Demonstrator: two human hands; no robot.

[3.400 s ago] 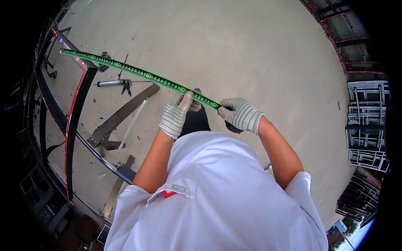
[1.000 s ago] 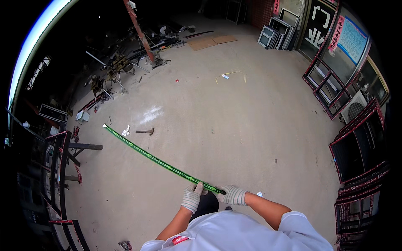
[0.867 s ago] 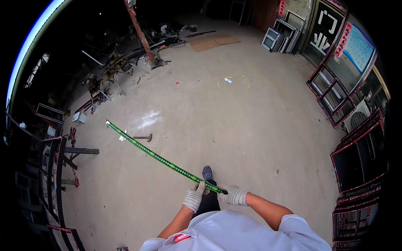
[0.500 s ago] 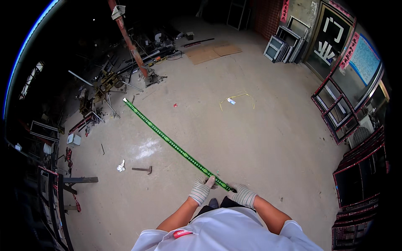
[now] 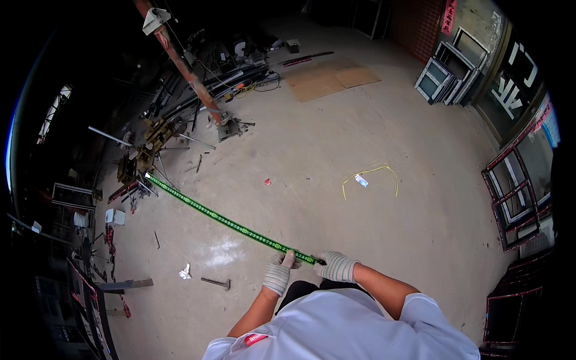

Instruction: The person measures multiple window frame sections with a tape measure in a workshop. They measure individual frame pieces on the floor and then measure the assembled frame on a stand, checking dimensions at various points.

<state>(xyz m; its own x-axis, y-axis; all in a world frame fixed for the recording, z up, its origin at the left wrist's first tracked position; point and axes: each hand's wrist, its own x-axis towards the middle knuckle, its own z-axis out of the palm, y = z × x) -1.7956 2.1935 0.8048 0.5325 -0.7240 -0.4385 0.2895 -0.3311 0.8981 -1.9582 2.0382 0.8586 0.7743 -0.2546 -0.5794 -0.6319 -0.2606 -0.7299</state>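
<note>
A long green tape measure blade (image 5: pixel 230 224) with dark markings stretches out from my hands toward the far left. Its pale end hook hangs in front of the clutter beside the metal stands. Gloved in striped white knit, my left hand (image 5: pixel 277 273) pinches the blade close to its near end, thumb on top. My right hand (image 5: pixel 337 267), in a matching glove, closes around the tape measure at the near end. Its fingers mostly hide the case; only a dark bit shows. Both hands are in front of my waist.
On the concrete floor lie a hammer (image 5: pixel 215 282), a crumpled white scrap (image 5: pixel 185 272), a yellow strap (image 5: pixel 370 169) and flat cardboard (image 5: pixel 315 86). A red post (image 5: pixel 189 72) and metal stands (image 5: pixel 157 135) are at the far left. Window frames (image 5: pixel 519 180) lean along the right side.
The outstretched blade has swung left, its far end now lower in view and nearer the metal stands. My hands still hold the tape. The view has turned slightly to the left.
</note>
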